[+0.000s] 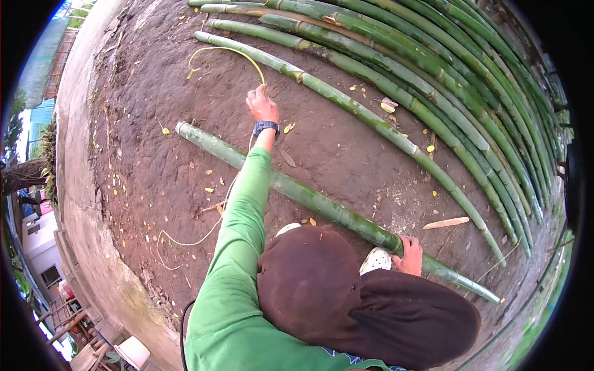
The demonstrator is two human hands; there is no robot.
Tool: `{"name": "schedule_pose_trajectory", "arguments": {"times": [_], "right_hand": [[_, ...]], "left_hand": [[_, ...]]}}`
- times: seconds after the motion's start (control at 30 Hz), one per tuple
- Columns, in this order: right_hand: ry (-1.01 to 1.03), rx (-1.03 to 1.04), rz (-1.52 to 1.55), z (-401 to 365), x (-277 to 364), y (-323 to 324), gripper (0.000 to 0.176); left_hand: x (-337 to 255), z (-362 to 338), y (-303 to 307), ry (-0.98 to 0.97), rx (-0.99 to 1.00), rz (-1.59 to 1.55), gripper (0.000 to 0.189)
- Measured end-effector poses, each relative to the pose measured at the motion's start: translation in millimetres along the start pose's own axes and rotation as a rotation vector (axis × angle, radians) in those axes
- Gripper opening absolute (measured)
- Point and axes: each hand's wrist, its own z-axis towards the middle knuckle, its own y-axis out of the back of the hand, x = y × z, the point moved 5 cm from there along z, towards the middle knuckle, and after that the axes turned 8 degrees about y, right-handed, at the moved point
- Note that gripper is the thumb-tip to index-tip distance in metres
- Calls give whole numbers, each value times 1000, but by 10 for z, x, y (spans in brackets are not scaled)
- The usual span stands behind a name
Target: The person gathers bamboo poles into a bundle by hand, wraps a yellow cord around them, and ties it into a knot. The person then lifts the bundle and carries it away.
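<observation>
A long yellow-green strip [241, 53] curves away from my left hand [263, 105], whose fingers are closed around it. Its thin paler length trails beside my green sleeve and loops on the soil. I wear a dark watch [266, 127] on the left wrist. One thick green bamboo pole [322, 204] lies diagonally on the ground, passing beneath my left forearm. Near its lower right part, my right hand [409, 255] is wrapped over the pole, just right of a white perforated shoe [375, 261].
Many green bamboo poles [396, 55] lie side by side at the upper right, with a single one [346, 102] nearest me. Dark brown cloth [309, 278] covers the lower middle. A concrete edge [77, 185] runs down the left. Leaves dot the soil.
</observation>
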Motion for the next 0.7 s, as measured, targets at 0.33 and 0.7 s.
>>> {"name": "schedule_pose_trajectory", "arguments": {"times": [0.33, 0.7], "right_hand": [[-8, 57, 32, 18, 24, 126, 67], [255, -529, -470, 1727, -381, 797, 80]], "left_hand": [[-87, -405, -300, -147, 558, 478, 62], [-560, -2334, 1045, -616, 988, 186, 51]]}}
